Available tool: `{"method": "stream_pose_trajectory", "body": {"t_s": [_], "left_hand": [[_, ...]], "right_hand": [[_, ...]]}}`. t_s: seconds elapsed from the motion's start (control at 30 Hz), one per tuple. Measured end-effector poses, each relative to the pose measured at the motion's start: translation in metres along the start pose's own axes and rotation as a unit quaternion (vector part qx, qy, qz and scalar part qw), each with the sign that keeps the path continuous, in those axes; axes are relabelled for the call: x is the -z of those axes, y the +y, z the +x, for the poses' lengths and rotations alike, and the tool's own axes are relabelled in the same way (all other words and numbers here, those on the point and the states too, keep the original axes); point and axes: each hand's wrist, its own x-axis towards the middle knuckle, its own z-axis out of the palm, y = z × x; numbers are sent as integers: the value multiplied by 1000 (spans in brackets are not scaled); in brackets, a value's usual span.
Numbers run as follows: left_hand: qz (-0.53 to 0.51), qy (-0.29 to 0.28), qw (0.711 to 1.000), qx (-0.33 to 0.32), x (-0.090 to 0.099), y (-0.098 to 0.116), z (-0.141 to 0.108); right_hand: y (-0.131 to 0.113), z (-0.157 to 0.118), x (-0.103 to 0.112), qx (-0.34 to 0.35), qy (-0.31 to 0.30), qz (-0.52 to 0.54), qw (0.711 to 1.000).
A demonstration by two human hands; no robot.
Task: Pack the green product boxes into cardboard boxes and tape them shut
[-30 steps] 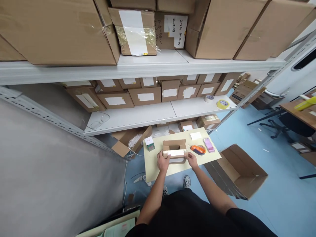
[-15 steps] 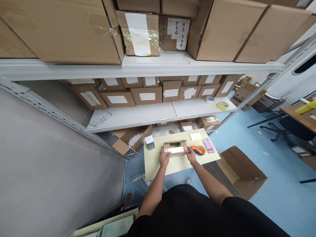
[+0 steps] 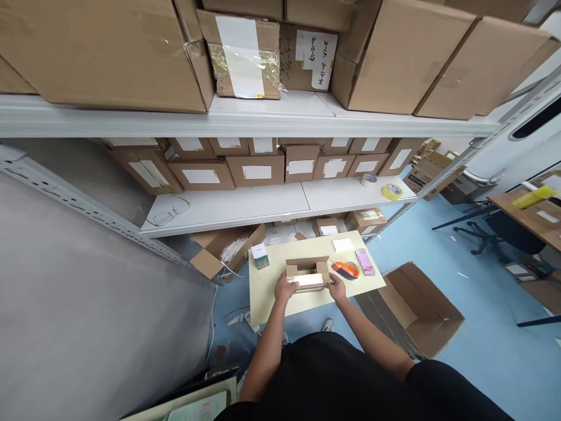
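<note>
A small cardboard box [image 3: 308, 280] with a white label on its near side stands open on top over the pale yellow board [image 3: 272, 292]. My left hand [image 3: 285, 287] grips its left end, and my right hand [image 3: 336, 287] grips its right end. Just right of the box lies an orange and dark blue tape dispenser [image 3: 346, 269], with a blurred pink item [image 3: 365, 262] beyond it. A small white and green box [image 3: 260, 256] sits at the board's left, and a white card [image 3: 342, 245] lies near the back edge.
Metal shelves [image 3: 228, 210] with labelled cartons stand in front. Glasses [image 3: 170, 213] and two tape rolls [image 3: 391, 192] rest on the middle shelf. A large open carton [image 3: 421, 304] is on the floor at right; a grey wall [image 3: 87, 292] is at left.
The small box has tilted in my hands, so more of its open inside shows and its back flap stands higher. The whole view has shifted slightly.
</note>
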Motion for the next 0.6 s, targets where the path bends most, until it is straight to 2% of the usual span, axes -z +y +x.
{"method": "stream_pose_trajectory", "body": {"t_s": [0.13, 0.33, 0.43, 0.6], "left_hand": [[-5, 30, 999, -29, -1, 10, 4], [12, 32, 999, -35, 3, 33, 17], [35, 18, 999, -36, 3, 30, 16], [43, 14, 998, -36, -2, 10, 3]], "right_hand": [[-13, 11, -10, -18, 19, 27, 999], [-41, 30, -20, -7, -4, 44, 999], [-39, 24, -15, -4, -9, 38, 999], [-18, 9, -4, -15, -7, 35, 999]]}}
